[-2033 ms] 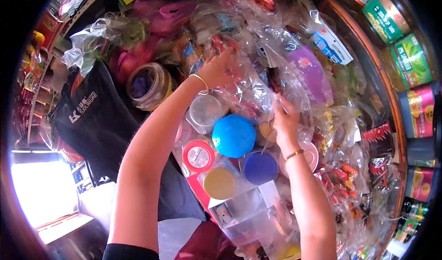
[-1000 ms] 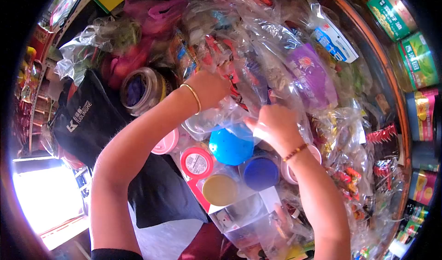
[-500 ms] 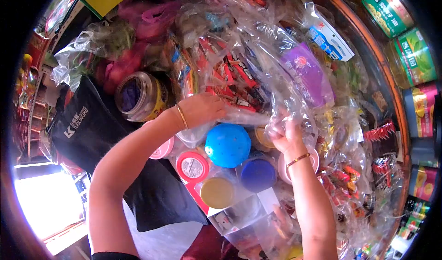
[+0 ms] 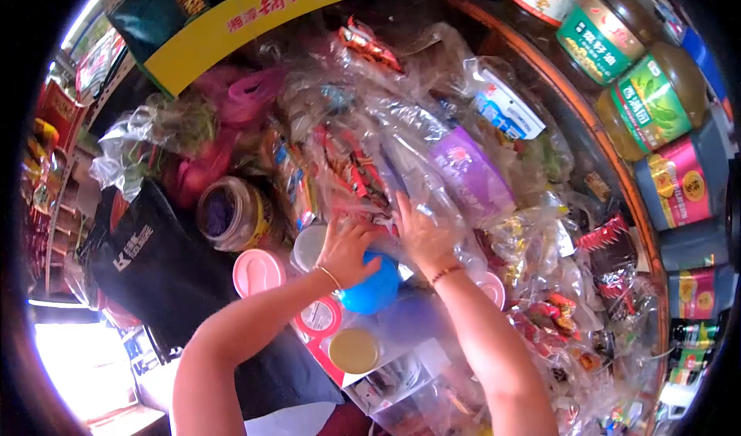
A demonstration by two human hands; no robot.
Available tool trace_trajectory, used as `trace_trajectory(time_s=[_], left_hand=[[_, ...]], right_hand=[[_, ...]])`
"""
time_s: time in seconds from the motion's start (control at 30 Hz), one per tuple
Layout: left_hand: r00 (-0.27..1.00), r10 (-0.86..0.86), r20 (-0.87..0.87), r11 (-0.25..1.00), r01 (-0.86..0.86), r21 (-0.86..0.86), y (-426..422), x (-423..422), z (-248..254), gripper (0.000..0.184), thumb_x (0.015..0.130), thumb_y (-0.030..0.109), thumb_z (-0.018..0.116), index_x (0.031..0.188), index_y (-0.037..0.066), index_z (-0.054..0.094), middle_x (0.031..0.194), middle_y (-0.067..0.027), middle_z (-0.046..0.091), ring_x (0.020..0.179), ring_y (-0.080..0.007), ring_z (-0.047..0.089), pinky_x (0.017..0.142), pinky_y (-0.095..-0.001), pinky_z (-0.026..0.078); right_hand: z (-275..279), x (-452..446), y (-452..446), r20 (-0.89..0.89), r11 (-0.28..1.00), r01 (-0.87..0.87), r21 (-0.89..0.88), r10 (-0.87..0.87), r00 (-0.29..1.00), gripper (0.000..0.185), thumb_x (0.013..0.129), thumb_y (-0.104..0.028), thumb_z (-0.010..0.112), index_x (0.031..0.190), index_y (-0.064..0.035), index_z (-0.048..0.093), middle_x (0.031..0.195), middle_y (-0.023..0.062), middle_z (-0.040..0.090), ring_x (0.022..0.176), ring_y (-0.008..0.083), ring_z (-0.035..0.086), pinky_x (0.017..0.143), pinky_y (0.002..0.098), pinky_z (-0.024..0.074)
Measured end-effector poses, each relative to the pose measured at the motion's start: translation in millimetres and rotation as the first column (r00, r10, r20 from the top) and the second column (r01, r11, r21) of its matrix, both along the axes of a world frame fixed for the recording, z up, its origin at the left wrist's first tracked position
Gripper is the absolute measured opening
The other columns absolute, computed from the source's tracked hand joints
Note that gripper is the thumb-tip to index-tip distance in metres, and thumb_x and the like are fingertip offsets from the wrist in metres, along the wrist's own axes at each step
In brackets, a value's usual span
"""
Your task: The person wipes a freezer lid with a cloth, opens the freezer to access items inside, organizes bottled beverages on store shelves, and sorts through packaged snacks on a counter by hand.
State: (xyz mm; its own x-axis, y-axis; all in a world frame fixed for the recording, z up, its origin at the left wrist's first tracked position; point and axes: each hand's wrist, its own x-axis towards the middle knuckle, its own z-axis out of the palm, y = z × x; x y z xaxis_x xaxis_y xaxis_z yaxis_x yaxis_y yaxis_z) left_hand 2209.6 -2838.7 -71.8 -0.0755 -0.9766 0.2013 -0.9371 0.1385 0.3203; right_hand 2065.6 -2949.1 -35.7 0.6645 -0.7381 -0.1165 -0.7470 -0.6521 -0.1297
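Observation:
A clear plastic bag with red-wrapped packets (image 4: 359,175) lies in the middle of the pile. My left hand (image 4: 349,249) rests on the bag's near edge with its fingers apart, just above a blue lid (image 4: 370,288). My right hand (image 4: 424,239) touches the same bag at its right side, fingers spread forward. A purple package (image 4: 469,172) lies beyond my right hand. Left of my left hand are a pink lid (image 4: 258,273) and an open clear jar (image 4: 233,213) with something purple inside. A red-rimmed lid (image 4: 318,317) and a yellowish lid (image 4: 354,350) are nearer.
A black bag (image 4: 147,258) with white lettering lies at the left. Large labelled bottles (image 4: 648,104) line the right, outside a curved brown rim (image 4: 610,146). A yellow printed strip (image 4: 224,30) crosses the top. Plastic-wrapped goods (image 4: 556,312) are heaped at the right.
The view has shifted, showing more of the yellow strip. My right hand has let go of the gathered plastic and moved left, closer to my left hand. Both hands now lie on the bag.

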Motion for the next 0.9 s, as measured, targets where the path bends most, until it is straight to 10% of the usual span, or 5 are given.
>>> trace_trajectory(time_s=[0.37, 0.43, 0.57, 0.77, 0.9], left_hand=[[0.951, 0.305, -0.054, 0.949, -0.299, 0.096, -8, -33, 4, 0.04, 0.067, 0.023, 0.059, 0.102, 0.003, 0.058, 0.103, -0.0128, 0.057, 0.11, -0.0281, 0.049, 0.109, -0.0533, 0.016], [0.941, 0.336, -0.042, 0.934, -0.328, 0.142, -8, -32, 7, 0.039, 0.067, 0.023, 0.059, 0.101, 0.004, 0.058, 0.104, -0.0129, 0.057, 0.109, -0.0284, 0.049, 0.109, -0.0538, 0.016], [0.939, 0.336, -0.074, 0.936, -0.324, 0.14, -6, -32, -6, 0.041, 0.069, 0.024, 0.058, 0.104, 0.003, 0.059, 0.105, -0.0134, 0.057, 0.109, -0.0291, 0.049, 0.109, -0.0538, 0.015], [0.943, 0.331, -0.037, 0.934, -0.322, 0.155, -12, -32, -2, 0.041, 0.071, 0.028, 0.059, 0.104, 0.004, 0.06, 0.107, -0.0137, 0.057, 0.11, -0.0288, 0.049, 0.109, -0.0537, 0.013], [0.942, 0.337, -0.003, 0.94, -0.336, 0.066, -5, -34, -18, 0.039, 0.071, 0.023, 0.056, 0.104, 0.004, 0.06, 0.106, -0.0122, 0.058, 0.109, -0.0279, 0.05, 0.109, -0.0537, 0.015]], right_hand=[[80, -27, -21, 0.68, 0.874, -0.424, -0.237, 0.461, 0.57, 0.022, 0.083, -0.024, 0.06, 0.098, -0.0089, 0.056, 0.077, 0.0077, 0.062, 0.065, 0.0283, 0.063, 0.053, 0.0385, 0.0475], [104, -18, -66, 0.769, 0.944, -0.041, -0.326, 0.29, 0.57, 0.03, 0.081, -0.021, 0.064, 0.105, -0.0062, 0.055, 0.084, 0.0092, 0.065, 0.069, 0.0287, 0.064, 0.056, 0.0382, 0.0496], [78, -12, -104, 0.342, 0.986, 0.16, 0.051, -0.168, 0.925, 0.042, 0.081, -0.035, 0.062, 0.111, -0.0066, 0.053, 0.073, 0.0131, 0.064, 0.064, 0.0284, 0.063, 0.054, 0.0401, 0.0503], [-17, 17, 11, -0.085, 0.882, -0.217, -0.418, 0.2, 0.976, 0.032, 0.081, -0.02, 0.052, 0.111, -0.0106, 0.056, 0.071, 0.0075, 0.061, 0.059, 0.0214, 0.061, 0.047, 0.0414, 0.0466], [-18, 6, -13, 0.179, 0.984, -0.132, -0.12, 0.152, 0.972, 0.03, 0.086, -0.025, 0.05, 0.11, -0.0079, 0.055, 0.075, 0.0127, 0.062, 0.06, 0.0294, 0.062, 0.051, 0.0438, 0.048]])
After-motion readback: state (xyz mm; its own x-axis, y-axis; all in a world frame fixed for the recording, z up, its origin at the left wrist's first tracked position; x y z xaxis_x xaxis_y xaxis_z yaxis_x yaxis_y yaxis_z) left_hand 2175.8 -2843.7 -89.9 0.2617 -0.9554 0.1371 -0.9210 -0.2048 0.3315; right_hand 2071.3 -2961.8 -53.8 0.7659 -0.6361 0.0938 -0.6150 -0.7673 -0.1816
